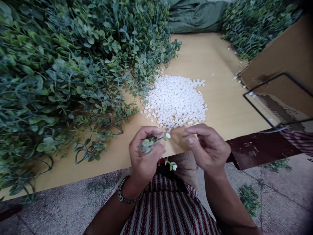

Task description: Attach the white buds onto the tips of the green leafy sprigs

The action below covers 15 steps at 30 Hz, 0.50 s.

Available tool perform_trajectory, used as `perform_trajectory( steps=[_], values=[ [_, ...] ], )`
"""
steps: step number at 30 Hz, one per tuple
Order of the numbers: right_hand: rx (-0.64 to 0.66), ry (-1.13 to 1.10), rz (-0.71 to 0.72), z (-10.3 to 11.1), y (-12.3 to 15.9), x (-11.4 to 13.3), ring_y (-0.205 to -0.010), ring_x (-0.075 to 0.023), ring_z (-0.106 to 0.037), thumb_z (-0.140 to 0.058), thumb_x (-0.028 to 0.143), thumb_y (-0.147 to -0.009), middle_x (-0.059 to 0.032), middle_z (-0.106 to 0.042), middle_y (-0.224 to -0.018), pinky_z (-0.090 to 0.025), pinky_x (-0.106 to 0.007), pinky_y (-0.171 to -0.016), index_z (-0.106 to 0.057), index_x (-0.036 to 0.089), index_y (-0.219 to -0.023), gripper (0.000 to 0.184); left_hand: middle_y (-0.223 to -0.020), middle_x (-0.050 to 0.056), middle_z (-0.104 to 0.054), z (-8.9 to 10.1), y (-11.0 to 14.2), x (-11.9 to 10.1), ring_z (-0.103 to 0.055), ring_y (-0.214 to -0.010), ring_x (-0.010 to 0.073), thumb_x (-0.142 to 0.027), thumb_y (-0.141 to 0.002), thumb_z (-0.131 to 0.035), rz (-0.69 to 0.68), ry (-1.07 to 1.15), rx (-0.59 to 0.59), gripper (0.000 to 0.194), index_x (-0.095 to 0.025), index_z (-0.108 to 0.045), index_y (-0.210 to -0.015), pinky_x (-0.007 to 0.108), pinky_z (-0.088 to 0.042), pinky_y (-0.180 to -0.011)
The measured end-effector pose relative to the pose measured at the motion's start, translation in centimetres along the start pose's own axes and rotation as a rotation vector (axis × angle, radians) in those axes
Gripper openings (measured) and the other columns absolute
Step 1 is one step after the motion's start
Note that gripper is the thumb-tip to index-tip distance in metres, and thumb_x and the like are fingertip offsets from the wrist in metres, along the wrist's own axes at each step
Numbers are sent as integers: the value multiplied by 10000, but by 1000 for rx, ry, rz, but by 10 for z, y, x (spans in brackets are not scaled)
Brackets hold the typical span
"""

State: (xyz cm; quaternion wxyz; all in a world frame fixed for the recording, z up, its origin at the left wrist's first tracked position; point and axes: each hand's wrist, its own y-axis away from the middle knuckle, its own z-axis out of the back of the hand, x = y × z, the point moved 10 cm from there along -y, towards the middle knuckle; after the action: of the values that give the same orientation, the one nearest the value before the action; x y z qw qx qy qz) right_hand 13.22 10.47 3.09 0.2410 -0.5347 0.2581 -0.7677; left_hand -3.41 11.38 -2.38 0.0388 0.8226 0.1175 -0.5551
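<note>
My left hand (146, 153) is closed on an artificial leafy sprig (146, 145), its stem pinched between thumb and fingers. A small white flower (168, 135) sits on the stem tip just past the left fingertips. Below it hangs another tip of greenery with a second white flower (174, 167). To the right, my right hand (207, 145) hovers over the table edge, fingers curled and thumb a little apart from them, with nothing visible between. Just beyond both hands lies a heap of small white plastic flower pieces (178, 101), loosely spread on the table.
Artificial greenery (73, 71) fills the left of the tan tabletop (215, 107). More greenery (259, 26) lies at the back right, by a cardboard box (283, 55) and a black wire frame (261, 112). A dark green cloth bundle (198, 16) borders the far edge. Leaf scraps (249, 199) lie on the floor.
</note>
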Motion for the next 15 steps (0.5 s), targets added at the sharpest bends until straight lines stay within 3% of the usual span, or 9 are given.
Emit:
perform_trajectory(
  steps=[3, 7, 11, 15],
  values=[
    [93, 144, -40, -1, -5, -7, -762, -134, -647, -596, 62, -849, -20, -690, -821, -535, -272, -654, -653, 193, -949, 175, -686, 13, -576, 2, 0, 0, -466, -494, 97, -237, -726, -656, 9, 134, -4, 83, -177, -605, -751, 204, -356, -418],
    [362, 355, 64, -36, -4, -2, -724, -162, -609, -546, 124, -896, -64, -667, -776, -509, -305, -650, -644, 141, -892, 100, -748, 12, -553, 1, 0, -2, -483, -594, 105, -171, -743, -644, 26, 34, 48, 83, -183, -562, -739, 196, -378, -481],
    [402, 547, 152, -54, -1, -2, -659, -169, -527, -496, 130, -897, -56, -596, -704, -441, -310, -590, -635, 149, -825, 158, -722, -3, -522, -4, -1, -5, -474, -655, 111, -117, -740, -631, 4, -160, 144, 98, -183, -559, -733, 206, -399, -566],
    [314, 370, 82, -41, -5, -3, -669, -152, -538, -516, 90, -880, -29, -597, -718, -439, -290, -592, -620, 176, -839, 141, -647, -28, -478, -7, -1, 0, -417, -564, 100, -125, -739, -613, 57, -266, 183, 109, -189, -526, -723, 207, -362, -495]
  ],
)
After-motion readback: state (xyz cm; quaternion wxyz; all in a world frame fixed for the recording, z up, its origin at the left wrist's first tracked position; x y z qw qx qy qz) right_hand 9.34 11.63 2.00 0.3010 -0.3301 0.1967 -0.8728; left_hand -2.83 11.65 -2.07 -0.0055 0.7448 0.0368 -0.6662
